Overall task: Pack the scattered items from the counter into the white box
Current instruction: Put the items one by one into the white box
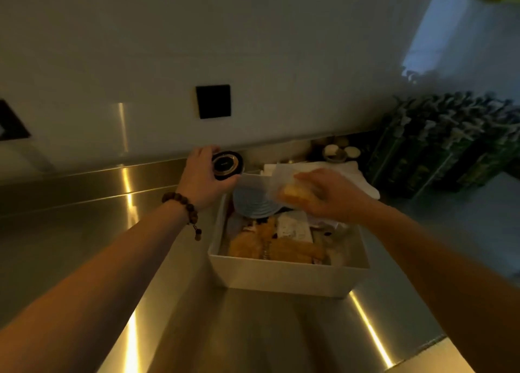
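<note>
The white box [284, 274] stands on the steel counter, holding several yellow-orange packets [287, 250], a white packet [292, 227] and a pale blue round lid [253, 203]. My left hand [201, 179], with a bead bracelet at the wrist, grips a round black tin [227, 164] with a gold ring on its lid, just beyond the box's far left corner. My right hand [329, 193] hovers over the box's far side, gripping a clear bag [284, 186] with something yellow inside.
A shiny steel counter [253, 330] runs to a raised back ledge [84, 175]. White cloth [346, 172] lies behind the box. Small jars [337, 151] sit at the back. A rack of dark pump bottles [450, 141] fills the right. A black wall plate [213, 101] is above.
</note>
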`<state>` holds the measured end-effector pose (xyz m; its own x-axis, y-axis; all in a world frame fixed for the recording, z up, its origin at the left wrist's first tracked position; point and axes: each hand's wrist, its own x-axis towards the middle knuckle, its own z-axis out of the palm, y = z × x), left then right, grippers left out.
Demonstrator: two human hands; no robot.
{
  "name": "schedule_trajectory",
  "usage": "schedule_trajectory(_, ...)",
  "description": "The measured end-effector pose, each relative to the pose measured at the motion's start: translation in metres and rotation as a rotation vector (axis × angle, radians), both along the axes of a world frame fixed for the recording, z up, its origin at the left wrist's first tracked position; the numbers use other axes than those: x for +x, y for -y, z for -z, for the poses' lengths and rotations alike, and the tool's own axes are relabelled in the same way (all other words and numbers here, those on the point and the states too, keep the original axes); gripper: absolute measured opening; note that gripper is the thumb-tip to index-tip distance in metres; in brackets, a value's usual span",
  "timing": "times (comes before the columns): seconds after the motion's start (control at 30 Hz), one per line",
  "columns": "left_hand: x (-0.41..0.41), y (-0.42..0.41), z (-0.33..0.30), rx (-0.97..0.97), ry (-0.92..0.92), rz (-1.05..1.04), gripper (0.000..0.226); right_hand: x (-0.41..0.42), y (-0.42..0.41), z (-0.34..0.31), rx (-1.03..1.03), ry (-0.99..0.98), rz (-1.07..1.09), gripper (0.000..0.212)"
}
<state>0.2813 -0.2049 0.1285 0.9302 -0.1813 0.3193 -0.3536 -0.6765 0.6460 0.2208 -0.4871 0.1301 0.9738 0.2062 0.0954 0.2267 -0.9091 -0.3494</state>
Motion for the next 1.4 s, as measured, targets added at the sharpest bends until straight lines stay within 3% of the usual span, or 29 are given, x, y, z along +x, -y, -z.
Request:
schedule_trajectory(0.2,-0.024,0.031,0.002,0.027,-0.021,-0.047,0.073,-0.012,0.008,0.034,-0.014,-0.218,-0.238,0.069)
schedule_trajectory(0.37,-0.037,0.021,0.000,0.052,-0.014,-0.112,0.072,-0.002,-0.038,0.054,-0.018,-0.186,-0.376,0.070)
schedule_trajectory(0.53,-0.045,0.015,0.003,0.087,-0.032,-0.098,0.070,0.003,-0.055,0.084,-0.113,-0.178,-0.376,0.066)
schedule_trajectory(0.67,-0.049,0.024,0.009,0.096,-0.115,-0.024,0.073,0.001,-0.044,0.083,-0.077,-0.254,-0.391,0.078)
schedule_trajectory(0.8,-0.047,0.043,0.011,0.152,-0.131,0.105,0.073,0.004,-0.013,0.048,0.093,-0.222,-0.212,0.065)
schedule_trajectory(1.07,-0.029,0.128,0.043,0.268,-0.219,0.320,0.073,-0.002,0.066,0.011,0.145,-0.038,0.091,0.039)
schedule_trajectory(1.27,-0.024,0.177,0.078,0.488,-0.354,0.324,0.075,-0.019,0.087,0.016,0.204,0.010,0.182,0.037)
schedule_trajectory(1.4,-0.026,0.190,0.090,0.550,-0.336,0.347,0.078,-0.026,0.096,0.019,0.210,-0.007,0.199,0.040)
